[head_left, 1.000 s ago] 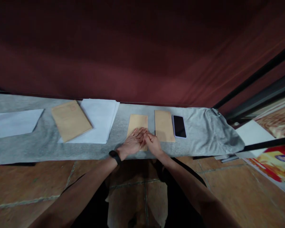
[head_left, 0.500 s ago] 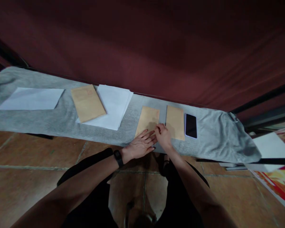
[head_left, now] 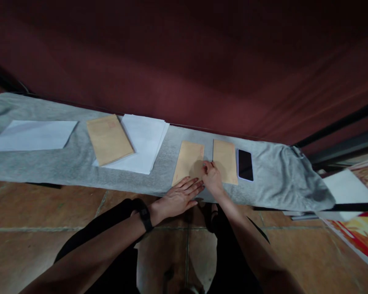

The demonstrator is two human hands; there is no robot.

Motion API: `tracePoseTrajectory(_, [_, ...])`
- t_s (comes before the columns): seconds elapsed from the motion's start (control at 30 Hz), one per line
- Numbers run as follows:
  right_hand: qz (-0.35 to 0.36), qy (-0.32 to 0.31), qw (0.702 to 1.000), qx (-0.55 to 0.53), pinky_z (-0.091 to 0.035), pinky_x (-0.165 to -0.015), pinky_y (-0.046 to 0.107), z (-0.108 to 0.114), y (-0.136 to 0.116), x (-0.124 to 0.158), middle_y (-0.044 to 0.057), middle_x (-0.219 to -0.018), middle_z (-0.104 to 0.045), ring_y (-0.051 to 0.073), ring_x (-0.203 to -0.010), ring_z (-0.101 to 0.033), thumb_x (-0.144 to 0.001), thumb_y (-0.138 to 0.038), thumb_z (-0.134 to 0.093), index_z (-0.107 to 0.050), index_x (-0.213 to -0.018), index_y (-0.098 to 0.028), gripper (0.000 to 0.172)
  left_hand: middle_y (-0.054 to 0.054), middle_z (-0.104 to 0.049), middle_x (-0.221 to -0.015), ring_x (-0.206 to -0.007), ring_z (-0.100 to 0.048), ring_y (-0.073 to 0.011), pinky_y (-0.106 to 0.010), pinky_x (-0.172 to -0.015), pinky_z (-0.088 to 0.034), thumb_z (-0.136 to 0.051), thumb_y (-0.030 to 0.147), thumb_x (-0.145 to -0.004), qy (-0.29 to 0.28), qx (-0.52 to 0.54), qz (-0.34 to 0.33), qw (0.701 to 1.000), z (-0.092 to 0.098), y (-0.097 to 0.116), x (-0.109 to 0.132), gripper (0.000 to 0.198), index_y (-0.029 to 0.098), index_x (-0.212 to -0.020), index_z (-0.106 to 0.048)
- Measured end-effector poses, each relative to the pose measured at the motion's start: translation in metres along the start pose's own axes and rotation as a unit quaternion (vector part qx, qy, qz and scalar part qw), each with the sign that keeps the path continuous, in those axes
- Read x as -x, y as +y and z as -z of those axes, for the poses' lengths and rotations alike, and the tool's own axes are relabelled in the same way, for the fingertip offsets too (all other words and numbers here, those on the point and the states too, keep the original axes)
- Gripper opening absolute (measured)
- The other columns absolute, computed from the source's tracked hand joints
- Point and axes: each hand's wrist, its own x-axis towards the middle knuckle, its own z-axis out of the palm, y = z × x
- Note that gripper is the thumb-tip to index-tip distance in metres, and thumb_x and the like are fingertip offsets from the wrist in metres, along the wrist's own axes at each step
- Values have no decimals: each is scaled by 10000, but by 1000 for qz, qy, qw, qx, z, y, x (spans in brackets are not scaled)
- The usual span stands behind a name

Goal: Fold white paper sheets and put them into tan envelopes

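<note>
A brown paper envelope (head_left: 188, 157) with small red print lies flat on the grey cloth in front of me. My left hand (head_left: 178, 197) rests palm down at its near edge, fingers stretched out and lying flat. Beside that envelope's right edge is my right hand (head_left: 212, 179), its fingers curled together; whatever is between the fingertips, if anything, is hidden. Just right of this hand lies a second brown envelope (head_left: 226, 157), partly behind it. A phone (head_left: 245, 165) with a dark screen and a pale purple case lies alongside the second envelope.
Left of centre, a thick stack of brown envelopes (head_left: 109, 141) overlaps white paper sheets (head_left: 145, 143). Another white sheet (head_left: 33, 134) lies farther left. The grey cloth (head_left: 276, 175) is wrinkled at right. A dark red curtain (head_left: 184, 73) hangs behind, and tiled floor (head_left: 33, 208) shows below.
The view has shifted slightly. My left hand has drawn back a little toward me, staying flat at the envelope's near edge. My right hand stays curled at its right edge.
</note>
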Motion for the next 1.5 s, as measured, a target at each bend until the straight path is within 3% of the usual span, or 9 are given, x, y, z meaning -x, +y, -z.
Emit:
tracePoseTrajectory(0.17, [-26,-39,998,38,-543,-856,368,3,-1,-6,161,-1099,-724,283,-965,-722,-979,-188,-443,-645,-1232,-166,325,-64,-422,-1630,-1526,-337,-212,-406,-1275,-170,-413,391,-1057,9,-15,-6,1000,-3,-1,-1,512,221,-1540,-408])
tracePoseTrajectory(0.3, [-35,-45,998,25,-554,-800,339,1,-2,-11,119,-944,-768,260,-879,-740,-980,-212,-484,-673,-1130,-191,242,-75,-557,-1525,-1430,-481,-191,-382,-1235,-250,-393,209,-1053,10,-48,-7,999,-6,-6,-6,406,206,-1438,-522])
tracePoseTrajectory(0.4, [-74,-70,995,1,-558,-820,334,0,-4,-15,97,-943,-777,244,-900,-744,-973,-234,-530,-672,-1107,-194,200,-76,-600,-1478,-1365,-547,-181,-365,-1194,-315,-444,136,-1020,12,-72,-7,997,-7,-10,-10,391,206,-1387,-560])
tracePoseTrajectory(0.63, [-127,-87,988,-11,-549,-865,304,1,-4,-24,90,-1008,-785,223,-999,-737,-970,-229,-559,-700,-1077,-176,185,-77,-603,-1471,-1363,-549,-186,-359,-1159,-379,-458,65,-975,12,-131,-37,991,-2,-14,-12,430,190,-1374,-558])
tracePoseTrajectory(0.9, [-121,-103,986,-39,-554,-798,272,-4,-7,-31,68,-955,-796,222,-928,-751,-947,-246,-618,-755,-942,-190,149,-106,-643,-1411,-1325,-587,-210,-390,-1106,-458,-448,30,-945,9,-141,-24,990,-4,-24,-23,424,181,-1315,-590])
tracePoseTrajectory(1.1, [-67,-76,993,-57,-563,-904,304,-3,-14,-32,66,-1099,-773,196,-1011,-724,-996,-206,-501,-722,-1150,-213,269,-126,-675,-1347,-1315,-595,-221,-389,-1109,-458,-489,14,-929,15,-96,-27,995,-1,-31,-33,405,162,-1292,-592])
tracePoseTrajectory(1.2, [59,-57,995,-63,-480,-1103,345,-6,-14,-33,70,-1345,-687,190,-1264,-621,-1050,-278,-424,-668,-1305,-229,356,-141,-685,-1329,-1280,-622,-235,-407,-1117,-455,-458,6,-922,8,-107,-15,994,-2,-25,-31,408,132,-1283,-600])
tracePoseTrajectory(1.3, [157,-94,983,-18,-333,-1240,389,-16,-11,-35,52,-1563,-514,189,-1468,-434,-1083,-352,-359,-569,-1451,-223,443,-153,-679,-1342,-1273,-631,-229,-414,-1146,-432,-408,34,-944,14,-100,0,995,-5,-19,-28,399,113,-1285,-600])
tracePoseTrajectory(1.5, [148,-127,978,71,-202,-1292,402,-30,-5,-51,54,-1674,-303,181,-1557,-266,-1091,-432,-311,-362,-1591,-184,560,-187,-580,-1478,-1407,-522,-261,-453,-1220,-347,-435,312,-1028,61,-57,23,996,-22,-13,-16,444,101,-1403,-542])
